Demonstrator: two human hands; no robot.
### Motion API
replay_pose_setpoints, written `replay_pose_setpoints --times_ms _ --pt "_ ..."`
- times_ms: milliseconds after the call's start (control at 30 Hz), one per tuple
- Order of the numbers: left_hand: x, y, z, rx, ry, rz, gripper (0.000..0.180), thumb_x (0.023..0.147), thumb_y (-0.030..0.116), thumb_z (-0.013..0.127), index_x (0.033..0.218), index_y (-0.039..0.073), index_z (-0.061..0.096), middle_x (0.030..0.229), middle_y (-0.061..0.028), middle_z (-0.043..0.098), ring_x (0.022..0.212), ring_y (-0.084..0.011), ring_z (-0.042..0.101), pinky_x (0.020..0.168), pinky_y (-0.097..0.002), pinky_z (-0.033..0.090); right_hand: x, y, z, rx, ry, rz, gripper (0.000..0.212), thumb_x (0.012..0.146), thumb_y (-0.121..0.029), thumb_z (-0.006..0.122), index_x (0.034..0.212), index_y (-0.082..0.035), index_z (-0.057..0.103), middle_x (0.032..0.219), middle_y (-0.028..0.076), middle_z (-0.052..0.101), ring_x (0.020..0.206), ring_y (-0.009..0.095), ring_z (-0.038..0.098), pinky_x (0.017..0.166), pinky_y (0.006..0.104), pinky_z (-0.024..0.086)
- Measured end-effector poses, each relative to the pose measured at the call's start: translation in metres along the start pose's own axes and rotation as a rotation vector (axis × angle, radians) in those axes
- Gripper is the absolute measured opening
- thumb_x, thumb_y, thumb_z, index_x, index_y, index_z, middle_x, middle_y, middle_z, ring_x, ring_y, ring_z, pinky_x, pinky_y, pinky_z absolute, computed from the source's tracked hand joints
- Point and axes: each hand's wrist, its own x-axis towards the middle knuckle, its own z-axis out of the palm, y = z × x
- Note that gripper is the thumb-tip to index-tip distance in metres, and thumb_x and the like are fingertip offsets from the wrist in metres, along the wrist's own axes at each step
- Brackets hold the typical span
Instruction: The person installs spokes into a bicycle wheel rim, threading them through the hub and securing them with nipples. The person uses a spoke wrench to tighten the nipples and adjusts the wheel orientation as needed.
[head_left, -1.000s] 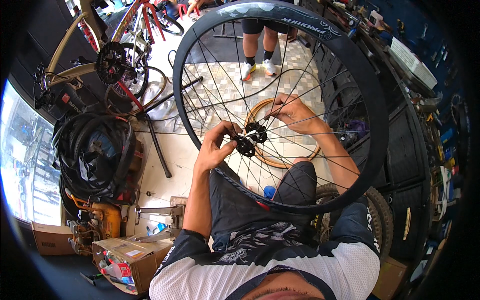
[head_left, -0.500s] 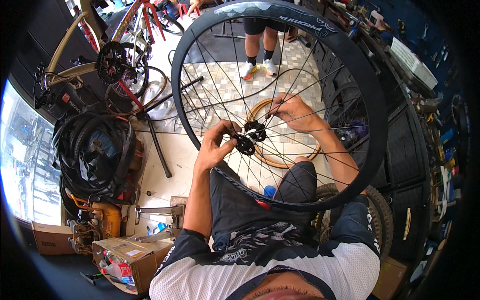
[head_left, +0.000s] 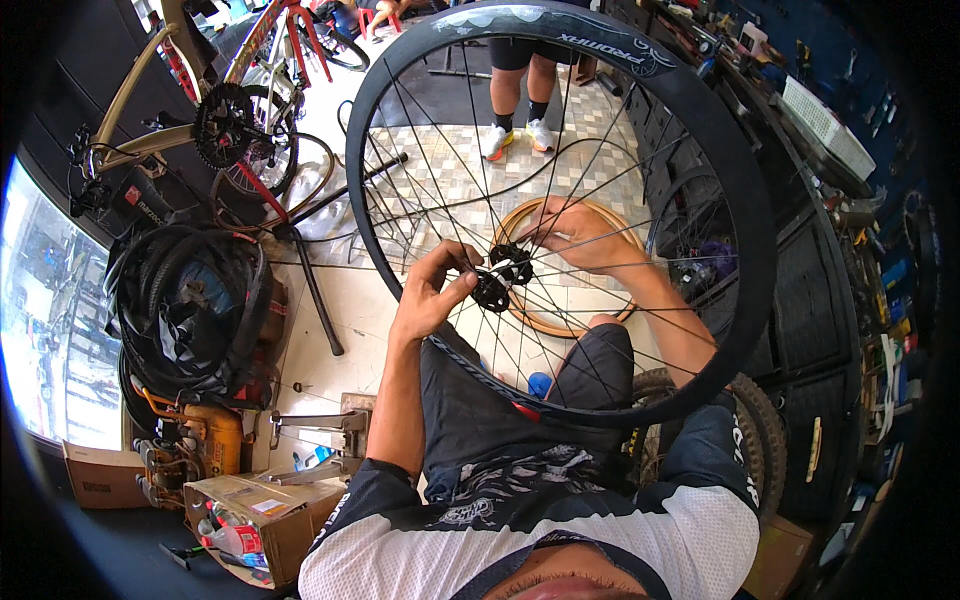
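Observation:
A black bicycle wheel (head_left: 752,250) with black spokes leans up in front of me, its lower rim above my lap. At its middle is a black hub (head_left: 512,263) with two flanges. My left hand (head_left: 432,288) is closed on the nearer hub flange, thumb and fingers pinching its edge. My right hand (head_left: 585,238) reaches among the spokes, its fingertips pinched together beside the farther flange. They seem to grip a thin black spoke there, though the fingers partly hide it.
Behind the wheel, a tan-edged tyre (head_left: 560,328) lies on the tiled floor, and a person's shoes (head_left: 540,136) stand farther off. A bike frame (head_left: 150,150), piled black tubes (head_left: 190,310) and a cardboard box (head_left: 270,510) are at left. Dark cabinets (head_left: 810,330) line the right.
My right hand has moved slightly left and down, bringing its fingertips closer to the hub. The wheel has shifted very little; my left hand stays on the flange.

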Motion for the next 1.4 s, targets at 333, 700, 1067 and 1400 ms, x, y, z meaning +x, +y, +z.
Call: replay_pose_setpoints --times_ms 333,700,1067,1400 --pt "0.004 -0.007 -0.001 0.036 0.138 0.035 0.036 0.083 0.018 0.091 0.104 0.004 0.066 0.094 0.0005 0.064 0.089 -0.0100 0.057 0.083 -0.0278 0.048 -0.038 -0.018 -0.087 -0.123 0.410 0.098 0.048 0.092 -0.014 0.081 0.136 -0.002 0.064 0.133 0.012 0.068 0.126 0.022 0.063 0.109 0.0354 0.048" --pt "0.012 -0.016 0.034 0.369 0.344 0.098 0.040 0.078 0.021 0.093 0.103 0.003 0.067 0.081 -0.0034 0.063 0.075 -0.0145 0.056 0.070 -0.0302 0.048 -0.115 -0.100 -0.071 -0.577 1.274 -0.023 0.018 0.099 -0.010 0.072 0.114 0.001 0.072 0.103 0.010 0.071 0.085 0.016 0.066 0.074 0.0278 0.053" --pt "0.019 -0.027 0.064 0.531 0.149 0.083 0.068 0.068 0.040 0.100 0.114 0.002 0.068 0.091 -0.0064 0.069 0.081 -0.0178 0.061 0.076 -0.0339 0.048 -0.060 -0.034 0.053 -0.451 0.467 -0.097 0.040 0.074 -0.006 0.081 0.113 -0.014 0.080 0.107 0.003 0.069 0.090 0.027 0.066 0.079 0.0396 0.057" --pt "0.023 -0.039 0.049 0.439 0.054 0.036 0.033 0.102 0.023 0.068 0.129 0.003 0.065 0.105 -0.0131 0.070 0.093 -0.0259 0.065 0.093 -0.0389 0.044 -0.084 -0.094 0.068 -0.537 0.438 -0.387 0.033 0.084 -0.018 0.074 0.115 -0.023 0.082 0.106 -0.001 0.069 0.099 0.018 0.065 0.081 0.0347 0.057"
